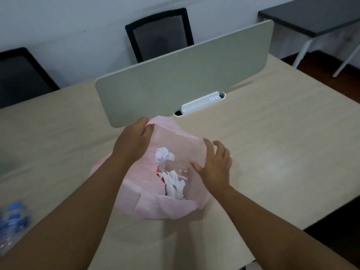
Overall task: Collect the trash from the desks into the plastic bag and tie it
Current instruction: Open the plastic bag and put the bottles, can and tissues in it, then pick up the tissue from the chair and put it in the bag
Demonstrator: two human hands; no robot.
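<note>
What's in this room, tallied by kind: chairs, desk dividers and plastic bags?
Black chairs: 2
Desk divider: 1
Pink plastic bag: 1
Total: 4

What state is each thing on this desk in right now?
Thin pink plastic bag: mouth open, untied.
Crumpled white paper scraps: inside the bag.
Left hand: pinches the bag's far rim.
Right hand: fingers spread, touching the bag's right side.
Blue-labelled clear plastic bottle: outside the bag, blurred.
</note>
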